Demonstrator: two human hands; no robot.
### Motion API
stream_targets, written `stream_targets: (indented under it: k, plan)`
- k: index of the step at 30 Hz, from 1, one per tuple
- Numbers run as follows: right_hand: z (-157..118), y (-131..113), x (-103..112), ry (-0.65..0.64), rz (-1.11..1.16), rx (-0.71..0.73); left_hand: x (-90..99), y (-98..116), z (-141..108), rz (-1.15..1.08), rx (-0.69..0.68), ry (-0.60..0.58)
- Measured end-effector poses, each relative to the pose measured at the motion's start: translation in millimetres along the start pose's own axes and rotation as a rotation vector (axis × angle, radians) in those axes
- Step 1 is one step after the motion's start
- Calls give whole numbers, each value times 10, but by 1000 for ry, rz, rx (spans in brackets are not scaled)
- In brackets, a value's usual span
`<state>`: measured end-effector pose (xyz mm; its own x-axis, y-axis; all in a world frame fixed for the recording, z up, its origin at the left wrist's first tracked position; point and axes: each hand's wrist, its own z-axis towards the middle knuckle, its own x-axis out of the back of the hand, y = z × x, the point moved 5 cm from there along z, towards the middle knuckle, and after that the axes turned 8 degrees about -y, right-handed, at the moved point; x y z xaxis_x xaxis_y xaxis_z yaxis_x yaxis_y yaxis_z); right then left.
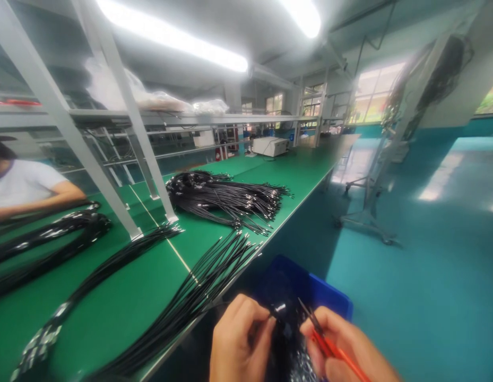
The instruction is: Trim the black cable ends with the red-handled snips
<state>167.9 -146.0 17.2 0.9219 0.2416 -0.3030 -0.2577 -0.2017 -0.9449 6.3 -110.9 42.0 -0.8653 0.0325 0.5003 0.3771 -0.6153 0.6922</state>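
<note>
My left hand [240, 337] is closed in a pinch on a thin black cable end [278, 307] with a pale, shiny tip. Close by on the right, my right hand [337, 345] grips a red-handled tool [334, 350] with slim, pointed dark jaws, which point up and left towards the cable end without touching it. Both hands are over a blue bin [329, 289] holding small shiny bits. Left of my left hand, a bundle of loose black cables [182, 302] lies along the edge of the green table [122, 323].
A large heap of black cables [230, 199] lies behind, near white shelf posts [138, 106]. More bundles [51, 239] lie at left, where a person [27, 185] sits. A white box [270, 146] stands farther back; a wheeled rack [369, 207] stands right.
</note>
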Motion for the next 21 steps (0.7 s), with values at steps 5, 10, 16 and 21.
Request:
stream_targets:
  k: [5,10,16,21]
  plan:
    - [39,-6,112,364,89,100,-281,-4,-41,-4,187,-236]
    - [-21,32,246,620,155,36,-517,-141,-121,294,243,-663]
    - [-34,92,372,676,218,13,273,-639,-109,795,543,-300]
    - [18,42,233,576,250,63,538,-812,-210,815,602,-286]
